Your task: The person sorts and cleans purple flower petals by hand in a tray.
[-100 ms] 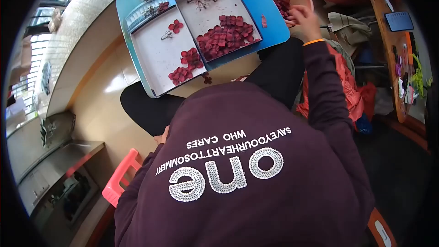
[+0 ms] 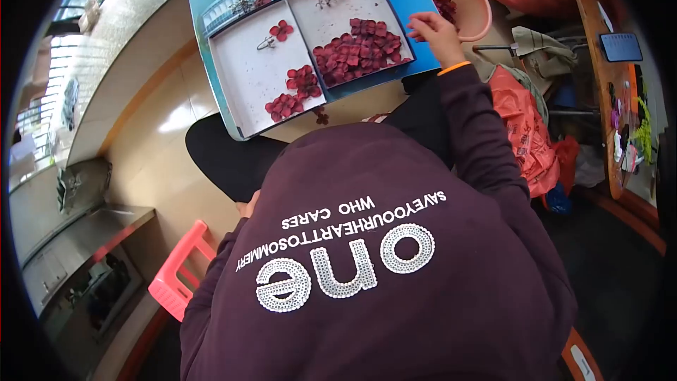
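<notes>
right hand [image 2: 438, 37], now nearer crinkly crimson petals [image 2: 355, 53]

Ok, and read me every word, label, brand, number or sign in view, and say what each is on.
"one", on the sweatshirt, upside down
"SAVEYOOURHEARTTOSOMMERY", same sweatshirt
"WHO CARES", same sweatshirt
Lower red bag: print too blurred to read
Blue screen: marks too small to read
White label, bottom right: too small to read
</notes>
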A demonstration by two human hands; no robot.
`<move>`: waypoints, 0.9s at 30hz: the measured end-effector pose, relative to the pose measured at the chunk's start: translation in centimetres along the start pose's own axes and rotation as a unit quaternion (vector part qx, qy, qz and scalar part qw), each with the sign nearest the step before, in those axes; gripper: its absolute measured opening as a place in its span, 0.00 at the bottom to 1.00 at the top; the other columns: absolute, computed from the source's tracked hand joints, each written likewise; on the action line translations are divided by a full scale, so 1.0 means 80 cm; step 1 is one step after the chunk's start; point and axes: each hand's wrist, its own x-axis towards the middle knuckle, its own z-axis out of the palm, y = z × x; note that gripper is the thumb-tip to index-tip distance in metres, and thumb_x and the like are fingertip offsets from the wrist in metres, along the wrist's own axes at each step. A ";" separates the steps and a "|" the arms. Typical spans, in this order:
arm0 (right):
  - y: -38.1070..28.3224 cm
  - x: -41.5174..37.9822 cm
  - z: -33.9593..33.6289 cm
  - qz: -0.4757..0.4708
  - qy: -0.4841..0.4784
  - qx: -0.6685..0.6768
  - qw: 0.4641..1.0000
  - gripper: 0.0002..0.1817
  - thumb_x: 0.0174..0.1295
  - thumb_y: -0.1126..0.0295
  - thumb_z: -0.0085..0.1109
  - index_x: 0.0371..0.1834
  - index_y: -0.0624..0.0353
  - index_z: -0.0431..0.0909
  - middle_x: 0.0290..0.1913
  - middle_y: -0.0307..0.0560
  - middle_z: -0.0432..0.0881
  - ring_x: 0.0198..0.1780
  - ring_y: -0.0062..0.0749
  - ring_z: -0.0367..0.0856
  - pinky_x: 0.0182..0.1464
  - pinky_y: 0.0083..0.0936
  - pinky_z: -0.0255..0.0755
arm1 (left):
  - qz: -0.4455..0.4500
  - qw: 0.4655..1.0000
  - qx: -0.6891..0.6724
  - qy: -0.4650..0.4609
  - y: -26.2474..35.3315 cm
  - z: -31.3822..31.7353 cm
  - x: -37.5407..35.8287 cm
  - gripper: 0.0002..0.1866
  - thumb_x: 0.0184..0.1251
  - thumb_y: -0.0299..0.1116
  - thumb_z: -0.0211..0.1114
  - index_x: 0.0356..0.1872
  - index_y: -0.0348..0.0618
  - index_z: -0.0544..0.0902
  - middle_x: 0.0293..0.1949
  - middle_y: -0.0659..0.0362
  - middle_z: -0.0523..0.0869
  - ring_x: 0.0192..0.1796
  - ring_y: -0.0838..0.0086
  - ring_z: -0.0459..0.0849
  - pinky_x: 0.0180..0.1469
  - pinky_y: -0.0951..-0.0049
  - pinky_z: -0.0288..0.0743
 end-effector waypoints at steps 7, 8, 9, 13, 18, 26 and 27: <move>0.020 -0.007 0.144 0.059 -0.130 0.023 0.990 0.08 0.60 0.72 0.56 0.40 0.63 0.76 0.34 0.43 0.79 0.30 0.22 0.78 0.33 0.12 0.71 | 0.084 0.960 -0.117 -0.241 0.130 -0.173 -0.160 0.38 0.49 0.55 0.64 0.49 0.26 0.72 0.41 0.45 0.78 0.43 0.63 0.77 0.38 0.72 0.72; 0.021 -0.005 0.148 0.064 -0.135 0.001 0.989 0.08 0.60 0.72 0.56 0.40 0.63 0.76 0.34 0.43 0.79 0.30 0.22 0.78 0.33 0.12 0.71 | 0.101 0.967 -0.106 -0.211 0.129 -0.175 -0.145 0.37 0.50 0.56 0.64 0.49 0.27 0.74 0.42 0.46 0.79 0.43 0.63 0.77 0.38 0.72 0.72; 0.022 -0.003 0.151 0.069 -0.139 -0.020 0.988 0.08 0.60 0.72 0.56 0.40 0.63 0.76 0.33 0.43 0.79 0.30 0.22 0.78 0.33 0.13 0.71 | 0.183 0.970 -0.133 -0.088 0.152 -0.174 -0.174 0.29 0.54 0.49 0.64 0.46 0.30 0.76 0.42 0.48 0.79 0.43 0.66 0.78 0.40 0.73 0.72; 0.014 0.001 0.151 0.078 -0.137 -0.057 0.986 0.08 0.59 0.72 0.55 0.39 0.63 0.76 0.32 0.42 0.78 0.30 0.22 0.77 0.32 0.13 0.71 | 0.490 0.836 -0.217 -0.114 0.218 -0.163 -0.176 0.18 0.58 0.33 0.62 0.48 0.36 0.77 0.41 0.52 0.82 0.41 0.71 0.79 0.42 0.76 0.72; -0.001 -0.016 0.168 0.071 -0.132 -0.043 0.988 0.07 0.58 0.72 0.55 0.36 0.63 0.76 0.30 0.42 0.78 0.27 0.21 0.76 0.31 0.13 0.70 | 0.527 0.848 -0.054 -0.011 0.282 -0.107 -0.138 0.11 0.54 0.33 0.63 0.36 0.38 0.79 0.32 0.55 0.80 0.33 0.69 0.78 0.38 0.75 0.71; 0.015 -0.051 0.193 0.058 -0.150 -0.070 0.985 0.06 0.56 0.72 0.55 0.35 0.63 0.76 0.28 0.40 0.78 0.27 0.20 0.74 0.31 0.14 0.69 | 0.602 0.759 0.130 0.210 0.307 -0.031 -0.108 0.09 0.51 0.35 0.63 0.31 0.43 0.78 0.34 0.55 0.77 0.36 0.63 0.77 0.40 0.69 0.70; 0.013 -0.044 0.198 0.053 -0.147 -0.071 0.985 0.06 0.56 0.72 0.55 0.35 0.63 0.76 0.28 0.40 0.78 0.27 0.20 0.74 0.31 0.14 0.69 | 0.605 0.757 0.127 0.213 0.313 -0.030 -0.106 0.09 0.51 0.35 0.63 0.31 0.43 0.78 0.34 0.55 0.77 0.36 0.63 0.77 0.40 0.69 0.70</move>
